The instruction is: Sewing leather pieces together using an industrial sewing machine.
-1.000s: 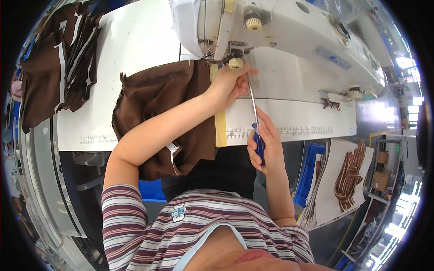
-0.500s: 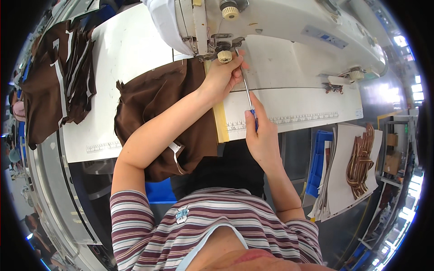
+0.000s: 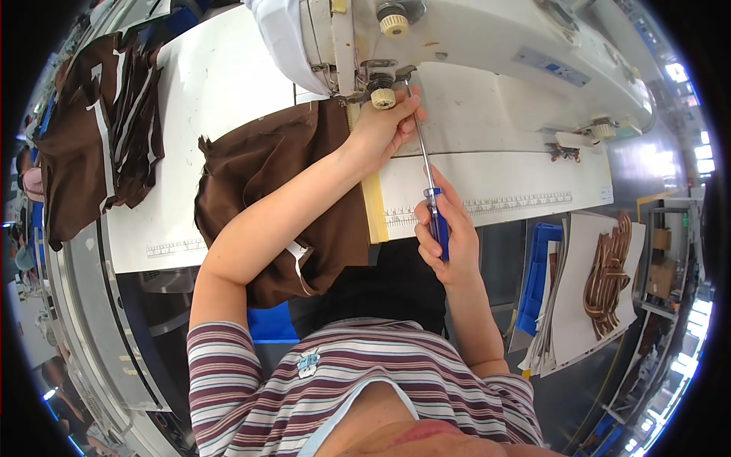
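My right hand grips the blue handle of a screwdriver. Its metal shaft rises toward a fitting beside the lower cream knob on the white sewing machine. My left hand is curled just under that knob, thumb and fingers closed around the upper shaft; the tool's tip is small and hard to make out. Brown fabric with a white strip lies beneath my left forearm and hangs over the table's front edge, next to a yellow strip.
Brown cut pieces are piled on the white table at left. Below right are a blue tray and paper sheets with brown straps. Other people appear at the far left.
The view has shifted a little. My right hand has changed its grip on the screwdriver, showing more of the handle than half a second ago. My left hand stays under the knob.
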Demonstrator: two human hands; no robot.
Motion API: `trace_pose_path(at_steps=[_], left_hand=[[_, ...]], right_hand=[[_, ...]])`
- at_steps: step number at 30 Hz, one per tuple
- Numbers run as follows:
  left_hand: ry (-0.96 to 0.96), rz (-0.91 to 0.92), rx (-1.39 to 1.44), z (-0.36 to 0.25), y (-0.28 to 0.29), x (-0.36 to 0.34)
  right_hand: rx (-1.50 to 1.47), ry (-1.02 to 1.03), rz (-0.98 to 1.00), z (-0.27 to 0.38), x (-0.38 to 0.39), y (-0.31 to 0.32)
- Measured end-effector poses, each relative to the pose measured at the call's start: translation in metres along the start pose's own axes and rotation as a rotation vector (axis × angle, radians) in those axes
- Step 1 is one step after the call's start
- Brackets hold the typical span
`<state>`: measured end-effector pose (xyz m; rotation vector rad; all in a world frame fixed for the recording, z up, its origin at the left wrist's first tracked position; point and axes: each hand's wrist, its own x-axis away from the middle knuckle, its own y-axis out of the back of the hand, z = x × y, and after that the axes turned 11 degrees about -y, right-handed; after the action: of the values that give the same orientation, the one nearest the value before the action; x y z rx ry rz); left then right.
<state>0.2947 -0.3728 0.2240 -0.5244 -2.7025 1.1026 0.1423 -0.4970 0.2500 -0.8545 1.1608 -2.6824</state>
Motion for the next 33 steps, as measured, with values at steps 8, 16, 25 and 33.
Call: trace_pose_path(at_steps=[8,16,25,33], left_hand=[[0.010,0.011,-0.006,0.001,0.002,-0.004],[-0.071,-0.301,0.337,-0.004,-0.005,0.007],[-0.164,-0.404,0.328,-0.001,-0.013,0.009],[-0.181,-0.417,0.323,0.003,-0.011,0.008]], right_hand=[[0.504,0.173,-0.217,-0.006,-0.006,-0.002],[0.851,0.363,-0.435,0.014,0.000,-0.001],[0.044,0.073,-0.056,0.035,-0.062,-0.004],[0.073,0.083,-0.068,0.028,-0.065,-0.014]])
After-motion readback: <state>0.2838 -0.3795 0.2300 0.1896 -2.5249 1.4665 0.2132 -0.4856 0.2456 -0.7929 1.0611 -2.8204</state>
